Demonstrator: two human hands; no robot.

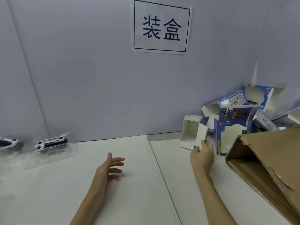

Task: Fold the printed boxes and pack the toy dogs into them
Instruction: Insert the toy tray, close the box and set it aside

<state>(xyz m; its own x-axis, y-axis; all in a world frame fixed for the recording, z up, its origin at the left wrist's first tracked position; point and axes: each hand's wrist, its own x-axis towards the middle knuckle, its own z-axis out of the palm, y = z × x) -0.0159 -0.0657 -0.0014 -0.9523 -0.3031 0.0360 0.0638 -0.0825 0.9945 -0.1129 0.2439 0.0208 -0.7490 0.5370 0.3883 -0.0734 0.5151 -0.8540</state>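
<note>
Brown carton (267, 161), nearest on the right, beside the right hand (203, 155) pinching a printed box (194, 135).

Right hand's thumb and fingers grip the unfolded box at its lower corner, near the box heap (253, 108) by the wall; left hand (112, 164) hovers over the table (138, 192), fingers spread and empty. Toy dogs (50, 142) in clear trays sit far left. Thin card of this kind is probably light, springy and easily creased, so hold panels near the fold lines, not the loose flaps.
</note>
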